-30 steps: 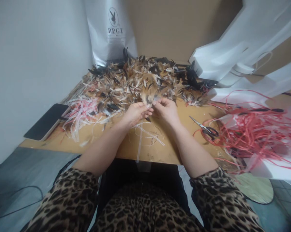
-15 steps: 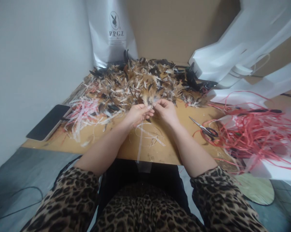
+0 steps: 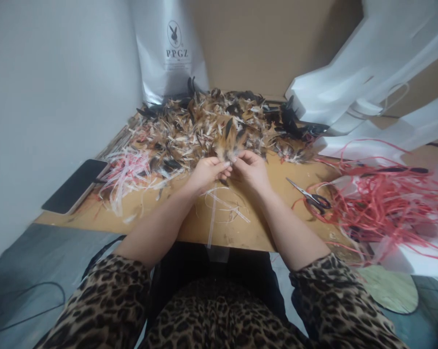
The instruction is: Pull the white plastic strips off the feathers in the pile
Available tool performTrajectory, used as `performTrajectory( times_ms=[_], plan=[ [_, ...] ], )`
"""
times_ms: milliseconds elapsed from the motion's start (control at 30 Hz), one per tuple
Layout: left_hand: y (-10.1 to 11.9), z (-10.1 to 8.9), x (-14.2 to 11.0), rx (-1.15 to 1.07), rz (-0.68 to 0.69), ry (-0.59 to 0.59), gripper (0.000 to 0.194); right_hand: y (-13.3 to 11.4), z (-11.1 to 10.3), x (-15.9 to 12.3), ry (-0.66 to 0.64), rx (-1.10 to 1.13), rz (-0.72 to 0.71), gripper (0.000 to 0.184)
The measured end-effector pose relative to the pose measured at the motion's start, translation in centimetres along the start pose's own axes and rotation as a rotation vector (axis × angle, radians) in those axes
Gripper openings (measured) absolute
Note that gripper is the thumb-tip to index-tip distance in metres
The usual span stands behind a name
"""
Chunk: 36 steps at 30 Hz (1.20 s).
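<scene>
Both my hands meet over the middle of the table around a small bunch of feathers [image 3: 229, 143], brown with dark tips, fanned upward. My left hand [image 3: 209, 173] pinches its base from the left. From the other side, the thumb and fingers of my right hand [image 3: 251, 167] close on the same base. Just beyond lies a wide heap of brown, black and white feathers [image 3: 189, 123]. Under my wrists, thin clear strips [image 3: 212, 218] rest on the tabletop. What sits between the fingertips is partly hidden.
A phone [image 3: 75, 186] lies at the left edge beside a tangle of pink and white strips [image 3: 126, 169]. On the right are scissors [image 3: 311, 195] and a large pile of red strips [image 3: 386, 208]. A white printed bag [image 3: 173, 72] stands behind the feathers.
The feathers in my hands now stand taller and more spread, their dark tips showing more clearly. Both hands stay nearly in place; the whole view has shifted slightly.
</scene>
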<state>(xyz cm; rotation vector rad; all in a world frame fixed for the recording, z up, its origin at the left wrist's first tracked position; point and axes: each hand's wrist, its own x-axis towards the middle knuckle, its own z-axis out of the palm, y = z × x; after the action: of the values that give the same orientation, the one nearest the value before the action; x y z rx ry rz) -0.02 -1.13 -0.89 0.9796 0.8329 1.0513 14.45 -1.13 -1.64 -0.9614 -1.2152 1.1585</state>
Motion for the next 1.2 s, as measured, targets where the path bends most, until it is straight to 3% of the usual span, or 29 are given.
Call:
performTrajectory(
  times_ms=[100, 333, 867, 1200],
  plan=[
    [-0.2, 0.0, 0.1, 0.043, 0.047, -0.002, 0.013, -0.3, 0.1, -0.1, 0.007, 0.022, -0.02, 0.03],
    [0.1, 0.1, -0.2, 0.129, 0.08, -0.019, 0.016, -1.2, 0.2, -0.4, 0.035, -0.181, -0.192, 0.021],
    [0.4, -0.3, -0.2, 0.273, 0.177, -0.052, 0.031, -1.9, -0.3, -0.3, -0.045, -0.188, -0.234, 0.029],
    [0.5, 0.0, -0.4, 0.293, 0.147, -0.019, 0.034, -1.6, 0.0, -0.4, 0.014, -0.303, -0.278, 0.024]
  ],
)
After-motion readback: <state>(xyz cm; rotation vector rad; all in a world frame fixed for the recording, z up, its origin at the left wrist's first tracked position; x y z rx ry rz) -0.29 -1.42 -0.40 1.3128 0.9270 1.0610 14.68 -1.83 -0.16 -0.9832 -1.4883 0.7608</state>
